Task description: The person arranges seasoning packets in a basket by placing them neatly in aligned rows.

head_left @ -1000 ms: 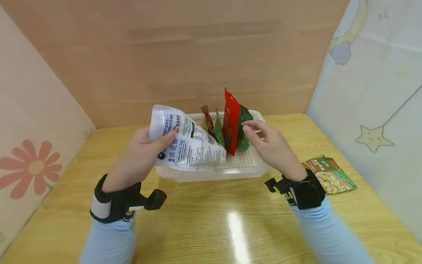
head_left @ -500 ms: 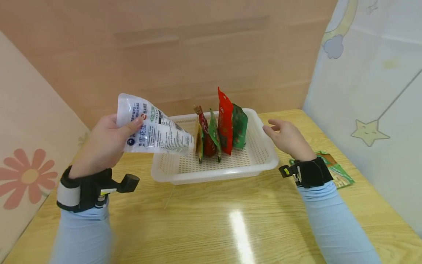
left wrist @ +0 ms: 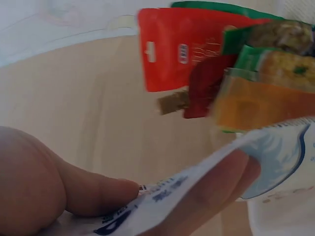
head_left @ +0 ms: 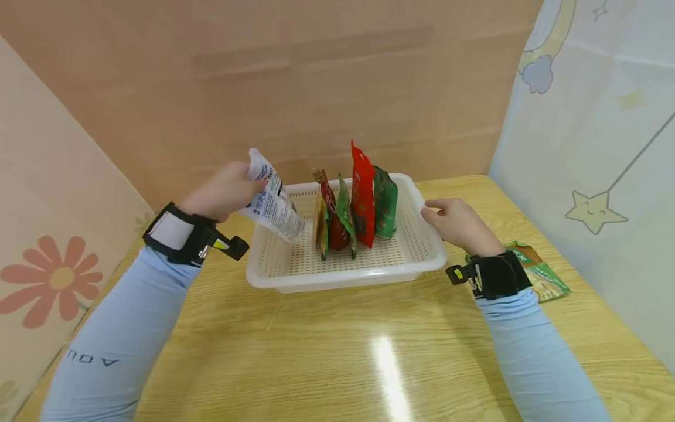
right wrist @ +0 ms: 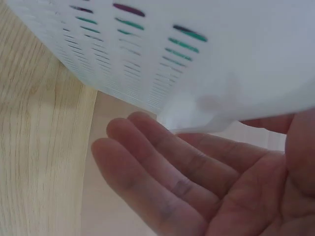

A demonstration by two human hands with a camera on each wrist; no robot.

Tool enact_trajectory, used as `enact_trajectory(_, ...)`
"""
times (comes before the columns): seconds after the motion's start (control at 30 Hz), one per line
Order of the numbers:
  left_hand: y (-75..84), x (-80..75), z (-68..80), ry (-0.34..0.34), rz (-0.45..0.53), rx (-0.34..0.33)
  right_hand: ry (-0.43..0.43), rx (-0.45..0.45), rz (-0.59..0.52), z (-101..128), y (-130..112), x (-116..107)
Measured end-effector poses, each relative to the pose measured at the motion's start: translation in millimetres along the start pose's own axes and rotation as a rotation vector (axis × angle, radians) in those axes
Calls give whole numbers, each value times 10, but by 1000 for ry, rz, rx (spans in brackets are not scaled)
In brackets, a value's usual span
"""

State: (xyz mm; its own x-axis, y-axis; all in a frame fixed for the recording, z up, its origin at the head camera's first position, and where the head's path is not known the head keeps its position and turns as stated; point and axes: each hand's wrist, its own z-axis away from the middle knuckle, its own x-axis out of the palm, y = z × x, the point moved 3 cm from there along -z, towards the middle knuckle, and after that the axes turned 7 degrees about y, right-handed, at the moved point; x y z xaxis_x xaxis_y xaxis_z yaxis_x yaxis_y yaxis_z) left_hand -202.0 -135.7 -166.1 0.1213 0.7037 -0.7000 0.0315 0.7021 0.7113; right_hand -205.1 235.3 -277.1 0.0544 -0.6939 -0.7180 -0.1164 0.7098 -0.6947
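Observation:
My left hand (head_left: 227, 190) grips the top of a white bag of salt (head_left: 276, 208), thumb on one face and fingers behind. The bag leans with its lower end inside the left part of a white plastic basket (head_left: 348, 274). In the left wrist view, the thumb presses the bag (left wrist: 162, 201) near its upper edge. My right hand (head_left: 456, 223) holds the basket's right rim, its thumb at the rim; in the right wrist view the fingers (right wrist: 162, 172) lie below the rim, outside the wall. Standing in the basket are a red packet (head_left: 362, 196) and a green packet (head_left: 386, 202).
Further left in the basket stand a dark red pouch (head_left: 337, 231) with a tan cap and slim green packets (head_left: 345, 211). A green and brown packet (head_left: 543, 275) lies on the wooden table (head_left: 327, 351) at right. Walls enclose the back and sides.
My left hand swung the salt bag left, away from the other packets, then brought its lower end into the basket's left side. My right hand left the green packet and moved to the right rim.

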Motion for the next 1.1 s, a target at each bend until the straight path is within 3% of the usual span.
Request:
enact_trajectory(0.23, 15, 148, -275, -53, -103, -54, -6, -3, 25, -19, -24, 39)
enact_trajectory(0.53, -60, 310, -509, -65, -15, -168, 3, -14, 21, -14, -45, 62)
enact_trajectory(0.7, -123, 422, -549, -53, 120, -225, -1, -18, 29, -7, -56, 79)
enact_trajectory(0.9, -207, 446, -548, -95, 271, -256, -7, -13, 28, 8, -78, 75)
enact_trajectory(1.1, -240, 406, -489, -177, 289, -287, -9, -5, 26, 9, -90, 73)
